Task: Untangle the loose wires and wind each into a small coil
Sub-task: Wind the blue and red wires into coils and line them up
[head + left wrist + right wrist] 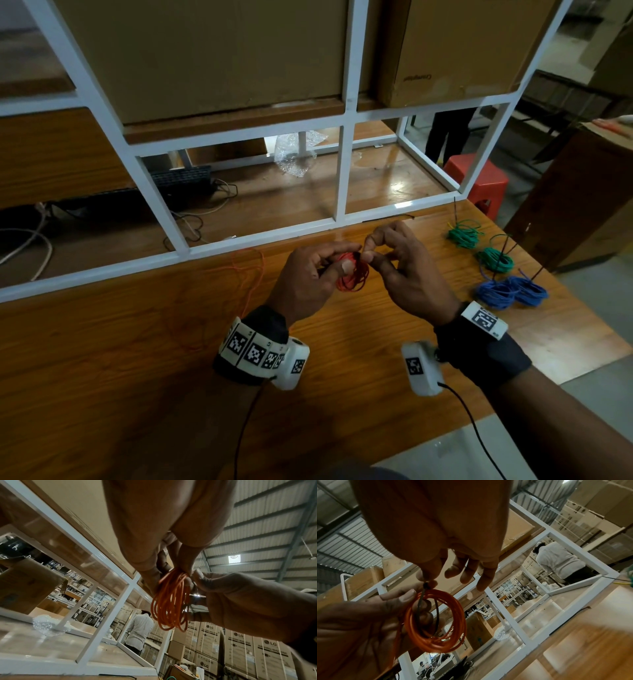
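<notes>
Head view looks down on a glossy orange-brown wooden table [120,359] that meets a white metal frame [239,241] along its far edge. Above the table, the left hand [308,277] grips a red coil [352,274], thumb pressed on its loops. The right hand [404,270] pinches a thin black tie [420,601] at the top of that coil between thumb and forefinger, its other fingers spread loose. A loose red tail [251,274] trails from the coil across the table to the left. At the right end of the table lie two green coils [464,234] and two blue coils [510,291], close together, with dark ties sticking up from them.

Behind the frame sits a lower wooden surface carrying crumpled clear plastic [296,154], a black tray [181,180] and pale cables [30,246]. Cardboard boxes [212,51] stand on the frame's upper shelf. A red stool [479,181] stands on the floor beyond the table's right corner. The wrist views show a warehouse with a corrugated roof [265,520], stacked washing-machine cartons [240,649], and a person in a white shirt [139,628] standing with their back turned.
</notes>
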